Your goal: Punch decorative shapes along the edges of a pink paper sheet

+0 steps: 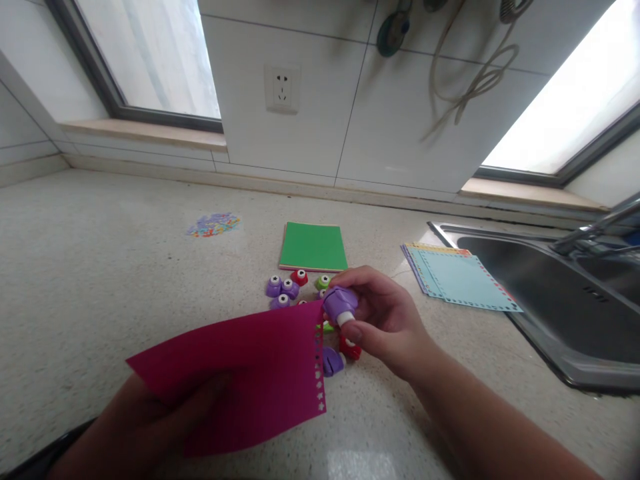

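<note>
Speckled countertop (125, 293) spreads across my view. Closest to my camera, the left hand (160, 423) clasps a magenta sheet (270, 353), thumb on top. I see the right hand (387, 313) pinching a purple punch (340, 303) at the far end of the sheet's holed edge. Small punches (289, 288) cluster around it; beyond, green paper (313, 245), then a wall socket (282, 89).

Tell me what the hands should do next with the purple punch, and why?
Maybe the right hand should squeeze the purple punch: it's at the top right corner of the pink paper, which the left hand holds, and holes run up one edge towards it.
</note>
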`<state>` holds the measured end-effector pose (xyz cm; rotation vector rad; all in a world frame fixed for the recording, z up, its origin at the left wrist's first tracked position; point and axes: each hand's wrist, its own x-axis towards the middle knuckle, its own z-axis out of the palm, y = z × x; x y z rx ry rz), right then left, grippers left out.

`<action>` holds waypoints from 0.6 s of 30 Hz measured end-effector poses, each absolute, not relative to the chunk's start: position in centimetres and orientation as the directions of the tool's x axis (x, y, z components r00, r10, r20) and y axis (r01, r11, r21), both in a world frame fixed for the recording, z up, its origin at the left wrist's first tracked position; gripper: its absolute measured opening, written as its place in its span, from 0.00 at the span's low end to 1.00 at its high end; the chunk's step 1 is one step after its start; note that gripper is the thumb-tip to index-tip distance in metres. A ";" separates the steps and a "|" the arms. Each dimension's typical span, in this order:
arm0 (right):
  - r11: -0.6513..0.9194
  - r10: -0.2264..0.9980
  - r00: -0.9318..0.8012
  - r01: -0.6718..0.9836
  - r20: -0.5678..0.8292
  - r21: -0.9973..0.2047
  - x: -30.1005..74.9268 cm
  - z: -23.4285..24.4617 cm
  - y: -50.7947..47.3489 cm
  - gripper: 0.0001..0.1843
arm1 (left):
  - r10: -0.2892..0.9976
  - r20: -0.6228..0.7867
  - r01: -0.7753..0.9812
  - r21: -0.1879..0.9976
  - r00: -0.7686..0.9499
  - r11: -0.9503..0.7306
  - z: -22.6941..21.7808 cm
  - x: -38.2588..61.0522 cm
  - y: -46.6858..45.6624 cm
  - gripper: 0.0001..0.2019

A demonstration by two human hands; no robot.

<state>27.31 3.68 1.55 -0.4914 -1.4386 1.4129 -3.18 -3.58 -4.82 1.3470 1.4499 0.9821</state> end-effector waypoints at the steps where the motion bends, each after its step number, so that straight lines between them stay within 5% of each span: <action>1: 0.226 0.837 -0.405 -0.358 0.368 -0.906 27.3 1.5 3.7 0.19 | 0.995 -0.100 0.283 0.954 -0.010 0.099 -4.8 -3.1 -3.5 0.14; 10: 0.105 0.824 -0.491 -0.361 0.284 -0.927 27.2 1.4 3.8 0.19 | 0.986 -0.112 0.263 0.962 0.120 0.077 -4.9 -3.4 -3.1 0.18; 18: -0.073 0.819 -0.570 -0.215 0.065 -0.974 27.7 1.1 4.2 0.18 | 0.930 -0.312 0.163 0.945 0.195 0.283 -3.1 -2.7 -2.7 0.20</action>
